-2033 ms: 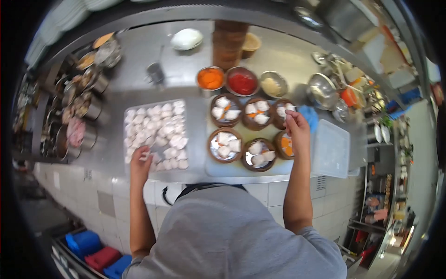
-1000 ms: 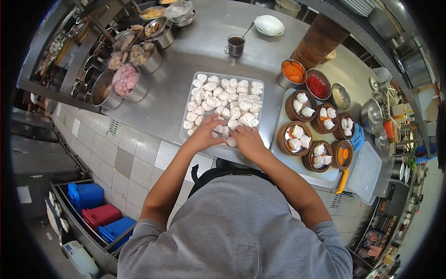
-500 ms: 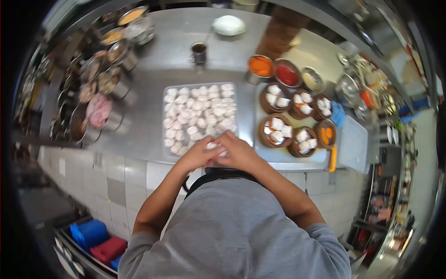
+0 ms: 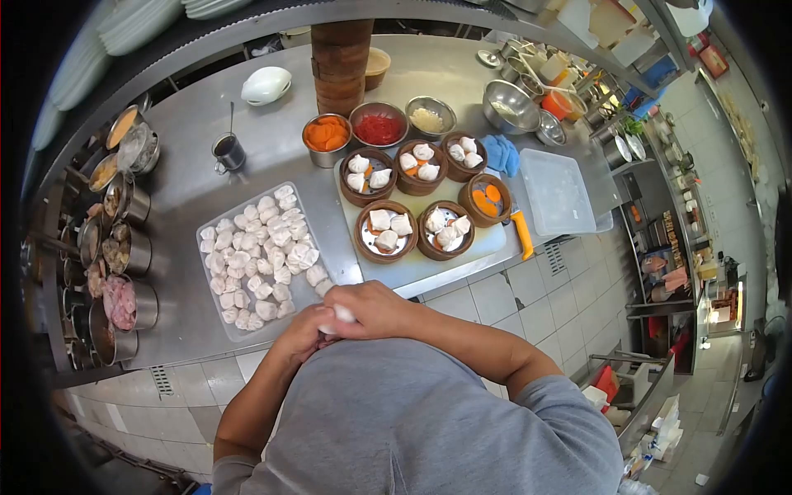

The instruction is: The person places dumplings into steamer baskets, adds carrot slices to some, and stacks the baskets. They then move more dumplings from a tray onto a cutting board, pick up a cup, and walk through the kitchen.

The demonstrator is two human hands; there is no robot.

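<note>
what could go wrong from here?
1. The left hand and right hand close around a white dumpling; squeezing too hard might split it.
2. Many dumplings touch in the tray, so lifting one could tear its neighbour.
3. The orange handle juts out at the counter's front edge and may get knocked.

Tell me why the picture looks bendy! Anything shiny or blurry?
Head view: a wide lens likely bows the far edge of the table and blackens corners; head view: pale shine on the metal; head view: dumplings look fairly crisp.
</note>
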